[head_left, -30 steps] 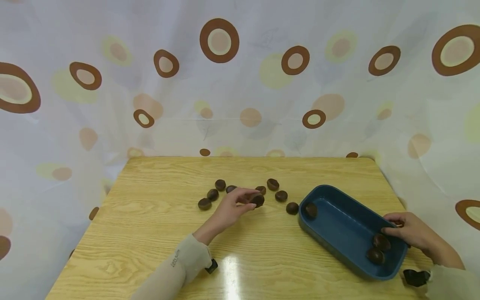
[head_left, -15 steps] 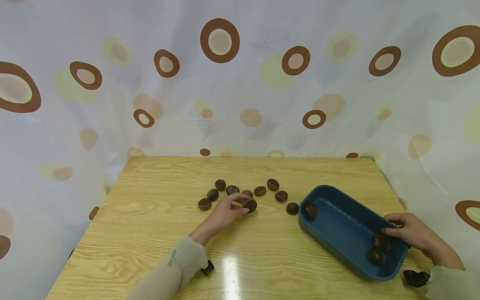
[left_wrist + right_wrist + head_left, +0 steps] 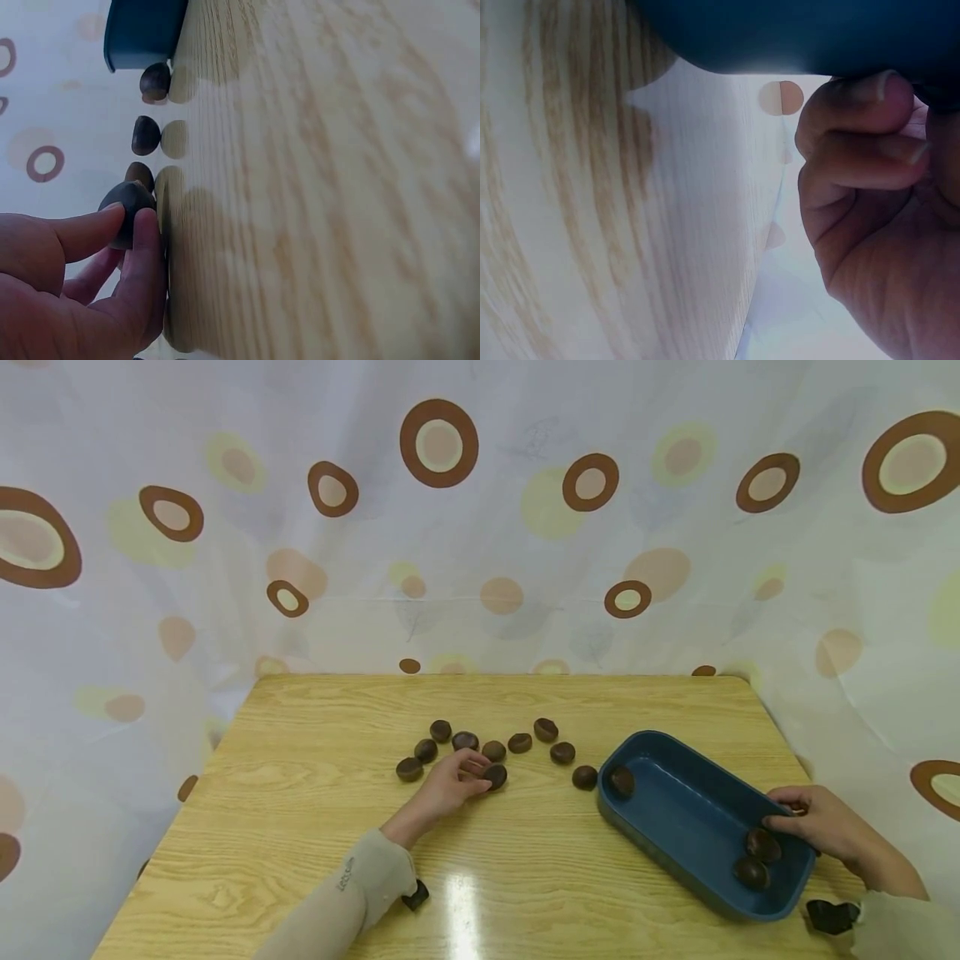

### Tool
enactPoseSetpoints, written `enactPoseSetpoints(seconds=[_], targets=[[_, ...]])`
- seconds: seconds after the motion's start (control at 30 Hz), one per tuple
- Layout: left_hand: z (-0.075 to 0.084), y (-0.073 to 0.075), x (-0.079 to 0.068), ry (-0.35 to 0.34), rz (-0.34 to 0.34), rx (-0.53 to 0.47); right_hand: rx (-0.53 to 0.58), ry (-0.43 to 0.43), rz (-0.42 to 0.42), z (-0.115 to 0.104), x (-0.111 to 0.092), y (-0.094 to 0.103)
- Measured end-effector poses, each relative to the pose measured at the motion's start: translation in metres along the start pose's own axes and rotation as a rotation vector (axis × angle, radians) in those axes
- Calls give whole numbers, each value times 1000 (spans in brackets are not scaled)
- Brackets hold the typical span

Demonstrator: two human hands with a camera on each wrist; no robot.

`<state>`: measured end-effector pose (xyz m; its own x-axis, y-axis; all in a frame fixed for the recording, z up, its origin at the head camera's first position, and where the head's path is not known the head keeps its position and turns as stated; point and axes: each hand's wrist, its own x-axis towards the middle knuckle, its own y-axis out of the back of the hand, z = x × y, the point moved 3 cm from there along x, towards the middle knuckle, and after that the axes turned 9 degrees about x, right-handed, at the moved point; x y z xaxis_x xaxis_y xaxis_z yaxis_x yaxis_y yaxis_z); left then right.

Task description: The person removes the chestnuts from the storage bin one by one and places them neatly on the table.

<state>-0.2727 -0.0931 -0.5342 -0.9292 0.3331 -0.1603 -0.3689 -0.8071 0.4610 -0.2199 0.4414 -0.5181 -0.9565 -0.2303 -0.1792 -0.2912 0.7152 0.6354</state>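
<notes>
My left hand (image 3: 450,785) pinches a dark brown chestnut (image 3: 495,777) between thumb and fingers, low over the wooden table. The left wrist view shows the same chestnut (image 3: 129,210) at the fingertips, close to the tabletop. Just behind it lies another chestnut (image 3: 493,751). On the right, my right hand (image 3: 825,827) grips the long side of a dark blue rectangular bin (image 3: 675,827), thumb over the rim and fingers curled outside. Three chestnuts are in the bin: one chestnut (image 3: 622,781) at its far left end, two chestnuts (image 3: 752,872) at the near right end.
Several more chestnuts (image 3: 465,741) lie in a loose, uneven row across the middle of the wooden table (image 3: 300,827). The rightmost chestnut (image 3: 585,777) sits right beside the bin's left end. A patterned cloth (image 3: 495,527) hangs behind and around the table.
My left hand has moved left and toward me with the chestnut, uncovering chestnuts behind it, and is now lower. My right hand and the bin have stayed in place.
</notes>
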Motion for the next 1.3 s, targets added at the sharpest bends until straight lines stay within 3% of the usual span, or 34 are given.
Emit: enactPoseSetpoints(seconds=[0.57, 0.83, 1.3], targets=[[2, -3, 2, 12, 60, 43, 15, -39, -8, 0, 0, -1], [-1, -2, 3, 37, 74, 51, 72, -86, -62, -1, -1, -1], [-3, -2, 2, 47, 94, 99, 72, -85, -63, 0, 0, -1]])
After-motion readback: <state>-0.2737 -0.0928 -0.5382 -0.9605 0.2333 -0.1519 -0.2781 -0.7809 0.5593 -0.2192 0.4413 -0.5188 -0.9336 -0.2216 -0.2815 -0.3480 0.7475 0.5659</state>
